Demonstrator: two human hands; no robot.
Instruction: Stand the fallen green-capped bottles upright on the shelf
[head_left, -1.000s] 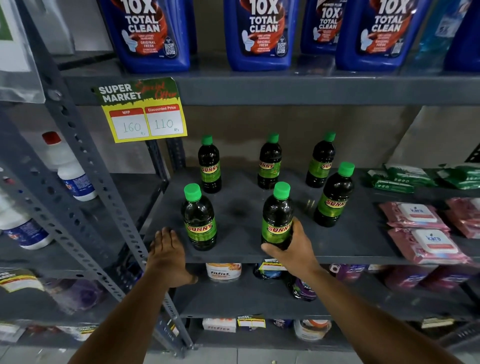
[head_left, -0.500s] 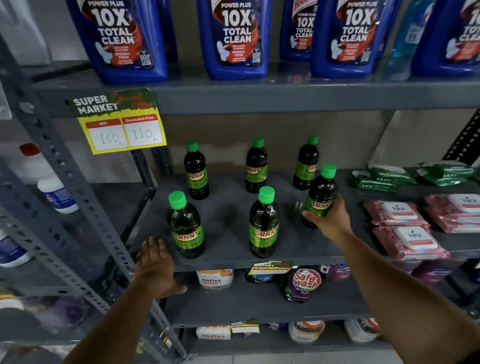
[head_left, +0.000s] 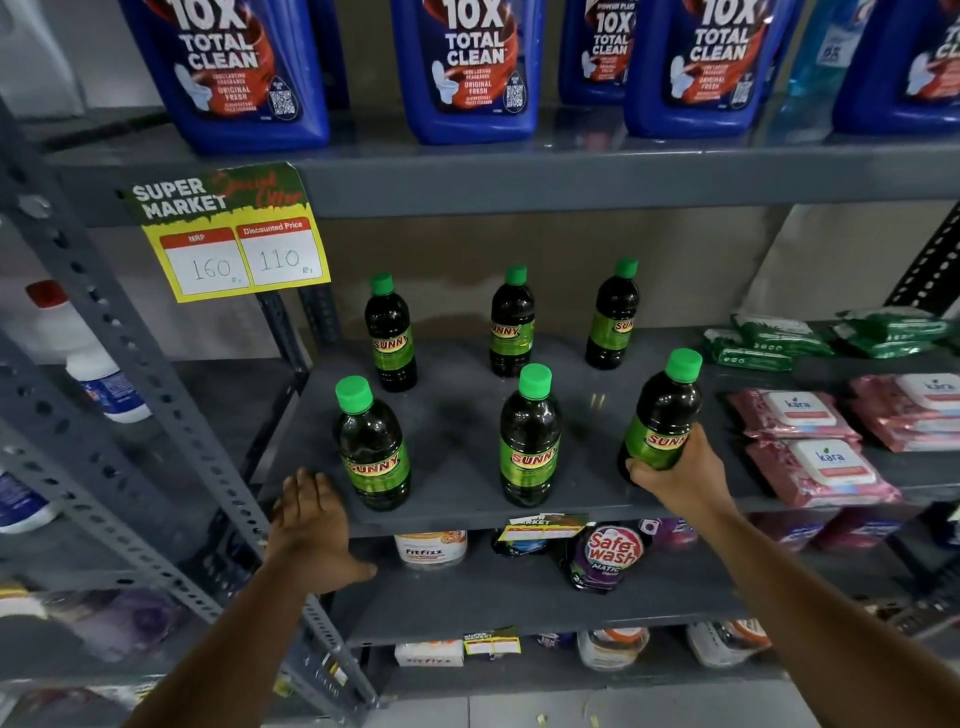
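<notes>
Standing at the shelf's front edge, the bottle is gripped low on its label by the right hand; full, rigid and smooth, it is judged best held mid-body. Five bottles stand leftward. The left hand rests flat, holding nothing.

The bottle under my right-hand fingers reads "SUNNY". Upper left, the price tag says "SUPER MARKET", MRP 160, Discounted Price 110. Blue jugs above: "10X TOTAL CLEAN". Pink packs: "kara". Below, a pouch: "Safe wash".
</notes>
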